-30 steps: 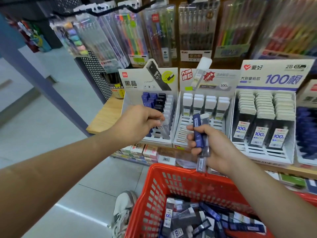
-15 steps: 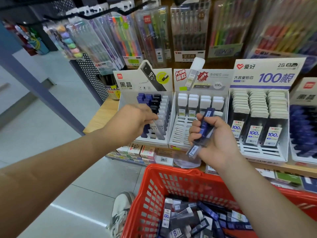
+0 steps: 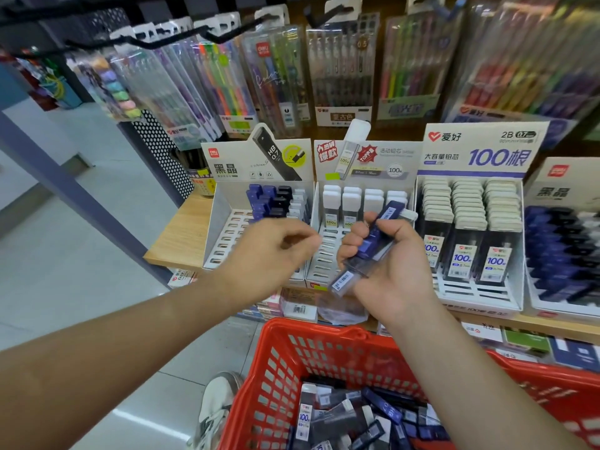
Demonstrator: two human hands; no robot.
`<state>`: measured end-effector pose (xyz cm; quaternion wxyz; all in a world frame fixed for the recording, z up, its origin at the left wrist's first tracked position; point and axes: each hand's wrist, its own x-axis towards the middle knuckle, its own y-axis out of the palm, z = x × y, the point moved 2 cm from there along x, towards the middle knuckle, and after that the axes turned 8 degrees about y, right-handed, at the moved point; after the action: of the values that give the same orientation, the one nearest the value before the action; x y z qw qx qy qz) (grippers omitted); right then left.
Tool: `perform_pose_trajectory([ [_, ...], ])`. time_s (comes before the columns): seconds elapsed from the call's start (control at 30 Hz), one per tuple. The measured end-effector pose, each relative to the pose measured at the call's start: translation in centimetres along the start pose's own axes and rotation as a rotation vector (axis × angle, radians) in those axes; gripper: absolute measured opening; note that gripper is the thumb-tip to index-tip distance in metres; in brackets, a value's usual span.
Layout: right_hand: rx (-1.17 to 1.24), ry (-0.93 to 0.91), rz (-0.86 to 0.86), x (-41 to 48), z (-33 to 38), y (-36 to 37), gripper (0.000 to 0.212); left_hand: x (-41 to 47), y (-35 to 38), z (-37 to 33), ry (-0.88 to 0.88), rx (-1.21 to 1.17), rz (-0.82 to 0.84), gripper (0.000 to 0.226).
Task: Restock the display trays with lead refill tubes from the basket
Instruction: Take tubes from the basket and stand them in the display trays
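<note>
Refill tubes (image 3: 370,245) gripped by the right hand (image 3: 399,264) slant up-right near the middle tray's (image 3: 323,271) front edge, just right of the blurred left hand (image 3: 269,254), whose hold cannot be told.

Pale glossy floor tiles (image 3: 65,254) fill nine o'clock, a streak of light (image 3: 146,423) reflected at seven. A slanted blue-grey post (image 3: 74,190) crosses them. A wooden shelf (image 3: 181,235) sits centre; pen packs (image 3: 341,69) hang on black hooks (image 3: 227,35) at twelve.
</note>
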<state>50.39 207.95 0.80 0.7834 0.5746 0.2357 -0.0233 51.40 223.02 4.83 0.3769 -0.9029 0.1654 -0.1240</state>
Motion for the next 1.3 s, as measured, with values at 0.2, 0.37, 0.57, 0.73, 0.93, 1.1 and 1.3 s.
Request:
perform_pose_trajectory([
  [0.2,-0.144,-0.115,0.024,-0.3,0.6,0.2,0.012,-1.5,2.2,-1.0,-0.299,-0.566,0.255,0.04],
  [0.37,-0.434,-0.207,-0.008,-1.5,5.1,-0.3,0.022,-1.3,1.0,0.4,-0.302,-0.457,0.231,0.016],
  [0.57,-0.951,-0.129,-0.058,-2.0,3.0,-1.3,0.009,-1.2,1.7,-0.8,-0.299,-0.603,0.126,0.019],
  [0.73,-0.757,-0.022,-0.043,-2.0,0.5,-2.5,0.015,-1.2,2.2,-1.9,-0.225,-0.48,0.082,0.029],
  [0.93,-0.586,0.145,0.114,-4.0,1.3,-3.8,0.015,-0.5,1.8,-3.4,-0.177,-0.54,0.191,0.038],
  [1.1,-0.494,0.219,0.194,-6.0,2.4,-4.6,0.012,0.0,2.5,-6.2,-0.074,-0.429,0.221,0.029],
  [1.3,-0.536,0.122,-0.025,-8.5,6.9,-7.1,0.008,1.9,4.9,-11.1,0.011,-0.388,0.109,0.024],
])
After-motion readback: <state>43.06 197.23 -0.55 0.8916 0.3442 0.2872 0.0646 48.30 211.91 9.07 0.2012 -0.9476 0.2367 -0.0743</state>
